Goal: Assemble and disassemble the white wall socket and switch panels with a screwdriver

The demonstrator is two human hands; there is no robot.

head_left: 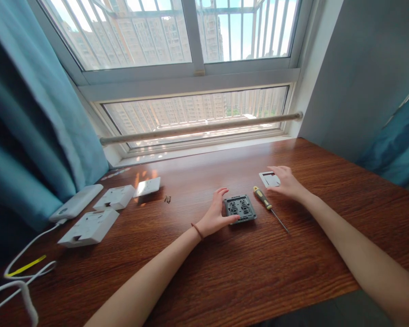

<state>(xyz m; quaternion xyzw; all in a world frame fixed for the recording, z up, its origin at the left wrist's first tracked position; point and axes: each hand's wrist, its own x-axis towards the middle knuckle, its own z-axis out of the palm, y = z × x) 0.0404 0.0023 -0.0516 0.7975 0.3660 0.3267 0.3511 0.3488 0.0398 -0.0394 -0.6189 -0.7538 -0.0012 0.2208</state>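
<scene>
A dark grey wall-socket module (240,208) lies flat on the table, two groups of slots facing up. My left hand (218,213) is curved about its left side, thumb at the near edge and fingers by the far left corner. To the right, a white cover frame (269,179) rests on the table or just above it; I cannot tell which. My right hand (285,182) spans its right part between thumb and fingers, hiding that end. Between the two lies a screwdriver (263,198) with a grey and yellow handle, its shaft pointing towards the near right.
Several small screws (167,199) lie left of the module. Further left are a white plate (147,186), two white mounting boxes (114,198) and a white power bank-like block (77,202) with a cable (30,245). A yellow strip (27,266) lies near the cable. A window stands behind the table.
</scene>
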